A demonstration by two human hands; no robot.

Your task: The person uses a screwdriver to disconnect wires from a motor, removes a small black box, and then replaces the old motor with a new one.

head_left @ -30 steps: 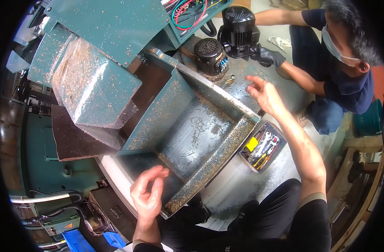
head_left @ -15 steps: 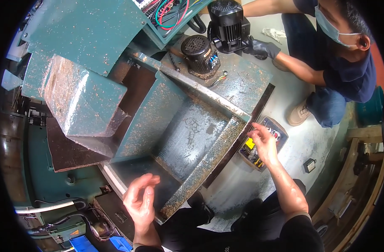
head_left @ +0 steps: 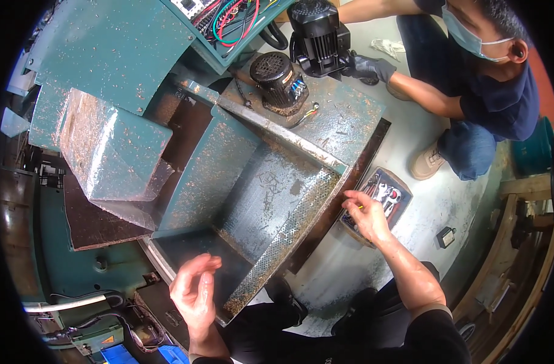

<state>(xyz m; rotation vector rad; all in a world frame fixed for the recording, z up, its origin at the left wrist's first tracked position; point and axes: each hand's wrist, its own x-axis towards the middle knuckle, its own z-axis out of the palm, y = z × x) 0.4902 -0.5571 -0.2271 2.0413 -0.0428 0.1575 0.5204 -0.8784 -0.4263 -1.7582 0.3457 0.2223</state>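
The right hand reaches out over the small grey tool tray with wrenches and a yellow-handled tool, which lies on the pale concrete floor just beside the dark outer edge of the green sheet-metal chip tray with a perforated steel sloping floor. Its fingers are curled together above the near end of the tool tray, with a bit of yellow showing at the fingertips; whether the grip has closed on a tool or only touches one cannot be told from this view. The left hand hovers open, grasping nothing, over the near corner of the chip tray, close to its rim but apart from it. To pick well here, it seems wise to single out one tool by its handle and lift it straight up, since the wrenches lie packed together and a sideways pull would likely drag neighbours out onto the floor. The chip tray's edges and the metal swarf scattered on it look sharp for bare skin, so the left hand would do better resting on a flat painted face than on the rim. A second person in a dark blue shirt crouches beyond, a gloved hand on the black electric motor; keeping clear of that work appears sensible.
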